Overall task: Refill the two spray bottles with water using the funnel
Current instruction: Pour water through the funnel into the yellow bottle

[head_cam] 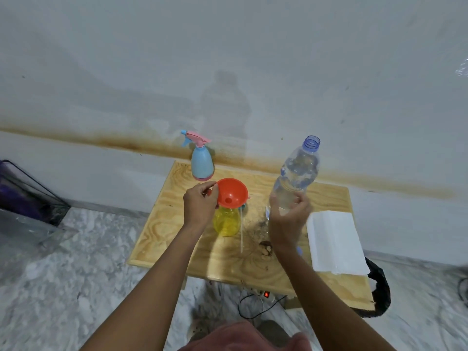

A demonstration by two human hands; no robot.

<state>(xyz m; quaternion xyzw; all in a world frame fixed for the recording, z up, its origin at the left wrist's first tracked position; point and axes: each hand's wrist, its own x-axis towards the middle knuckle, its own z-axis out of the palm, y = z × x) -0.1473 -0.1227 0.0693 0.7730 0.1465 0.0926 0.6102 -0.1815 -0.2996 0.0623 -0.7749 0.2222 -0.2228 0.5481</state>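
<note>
A yellow spray bottle [226, 222] without its head stands on the wooden table [174, 239], with an orange funnel [232, 192] sitting in its neck. My left hand [201, 204] pinches the funnel's left rim. My right hand [289, 214] grips the lower part of a clear water bottle [296, 173], uncapped and held nearly upright to the right of the funnel. A blue spray bottle [201, 162] with a pink and blue trigger head stands at the table's back edge. A thin white dip tube [242, 231] lies beside the yellow bottle.
A folded white cloth [334, 243] lies on the table's right side. A small blue cap [299, 250] peeks out by my right wrist. A power strip with a red switch [266, 294] and cables lie on the marble floor below. A dark wire basket [27, 191] stands at left.
</note>
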